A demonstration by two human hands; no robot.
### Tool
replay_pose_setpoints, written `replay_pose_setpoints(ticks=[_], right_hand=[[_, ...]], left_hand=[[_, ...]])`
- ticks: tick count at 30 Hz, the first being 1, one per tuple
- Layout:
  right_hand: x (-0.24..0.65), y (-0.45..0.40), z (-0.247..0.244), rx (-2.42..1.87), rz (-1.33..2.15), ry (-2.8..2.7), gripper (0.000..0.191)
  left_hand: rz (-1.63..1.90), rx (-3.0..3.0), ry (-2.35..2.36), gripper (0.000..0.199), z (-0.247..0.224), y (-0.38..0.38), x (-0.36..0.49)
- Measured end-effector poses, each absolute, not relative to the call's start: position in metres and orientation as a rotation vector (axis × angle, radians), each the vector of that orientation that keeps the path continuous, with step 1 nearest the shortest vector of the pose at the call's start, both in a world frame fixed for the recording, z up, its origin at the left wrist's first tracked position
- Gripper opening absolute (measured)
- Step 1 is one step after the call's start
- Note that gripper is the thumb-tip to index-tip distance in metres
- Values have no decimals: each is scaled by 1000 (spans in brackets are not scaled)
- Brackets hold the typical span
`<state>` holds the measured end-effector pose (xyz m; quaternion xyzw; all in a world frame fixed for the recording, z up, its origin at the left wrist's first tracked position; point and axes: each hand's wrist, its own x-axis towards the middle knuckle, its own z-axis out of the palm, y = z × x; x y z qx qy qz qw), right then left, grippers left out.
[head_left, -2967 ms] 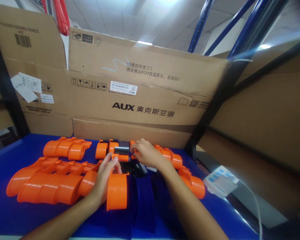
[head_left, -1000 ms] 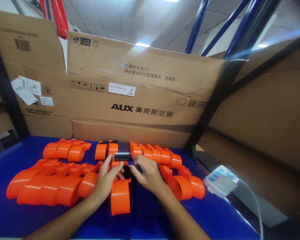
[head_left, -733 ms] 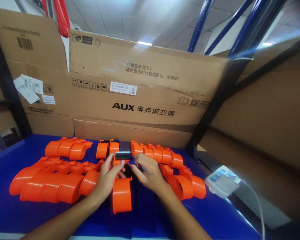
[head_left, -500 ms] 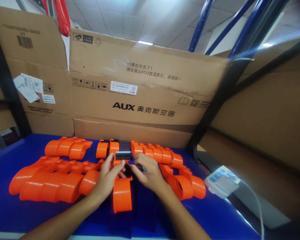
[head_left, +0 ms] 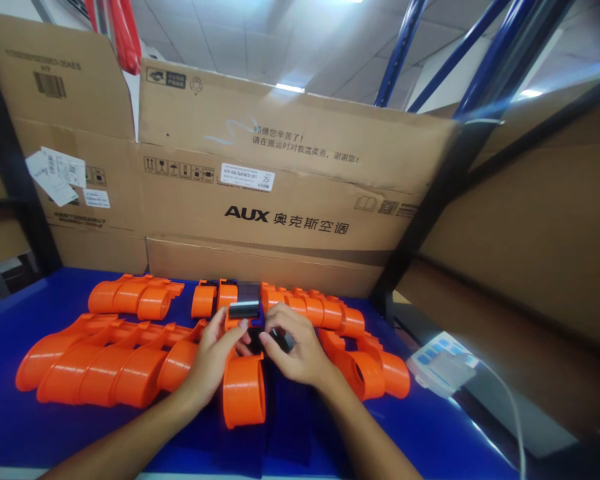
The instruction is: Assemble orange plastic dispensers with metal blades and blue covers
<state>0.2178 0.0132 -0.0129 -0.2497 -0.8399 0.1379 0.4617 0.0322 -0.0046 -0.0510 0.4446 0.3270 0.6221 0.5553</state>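
An orange tape dispenser [head_left: 243,312] with a dark, saw-toothed cutter strip is between my hands at the middle of the table. My left hand [head_left: 219,347] is closed around its left side, thumb on the front. My right hand [head_left: 295,343] is at the other side with its fingers curled around a dark part [head_left: 279,339], mostly hidden by them. Just below, an orange dispenser shell [head_left: 244,392] with a round body sits close to me. Whether it joins the held piece is hidden behind my left fingers.
Rows of orange shells lie left [head_left: 100,363], back left [head_left: 130,297], back right [head_left: 313,308] and right [head_left: 373,367] on the blue table [head_left: 180,447]. A cardboard sheet [head_left: 190,207] stands behind. A clear plastic case [head_left: 443,363] and a white cable [head_left: 515,407] are at the right edge.
My right fingers have shifted slightly away from the dispenser's right end, and more of the dark part shows. My left hand keeps its hold, almost still.
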Motion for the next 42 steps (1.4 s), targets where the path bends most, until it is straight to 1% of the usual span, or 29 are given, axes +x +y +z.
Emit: replay_pose_setpoints(ticks=[2,4,5,8,9,11,13,17,20,23,28,30,33,36,40,41,42], right_hand=[[220,14,-11,-617,445,-1978,17],[220,15,-10,-674,600,-1843,18],[219,15,-10,-702,702,-1791,19],[215,16,-9,-712,1034,-1742,38],[215,16,-8,-693,1123,-1742,41],[214,16,-7,-645,1234,-1729,43],[214,15,-6,-619,1260,-1706,43],[211,11,-5,-651,1218,-1709,40],[205,7,-4,-687,1139,-1728,37],[201,4,-3,-711,1015,-1752,32],[199,1,-1,-694,974,-1805,32],[199,0,-1,-710,930,-1823,32],[203,1,1,-760,849,-1862,26],[213,5,4,-924,645,-1939,29],[221,6,8,-1172,299,-2140,5],[220,5,8,-1187,249,-2202,3],[219,3,9,-1182,212,-2264,5]], left_hand=[[1444,1002,730,33,-48,-7,33],[1396,953,692,38,-43,-10,33],[1368,937,674,45,-41,-12,33],[1288,930,603,73,-35,-18,34],[1258,931,582,80,-34,-20,34],[1203,923,550,86,-33,-22,35],[1162,921,505,85,-35,-24,34],[1153,950,401,70,-43,-22,32],[1172,956,466,58,-46,-19,30],[1197,994,573,54,-43,-17,29],[1290,1035,633,49,-33,-19,30],[1294,1039,633,50,-32,-19,30],[1269,998,629,55,-34,-18,28],[1262,896,607,61,-36,-19,27],[1298,803,549,65,-36,-25,26],[1298,793,539,65,-36,-27,27],[1299,789,532,65,-36,-28,27]])
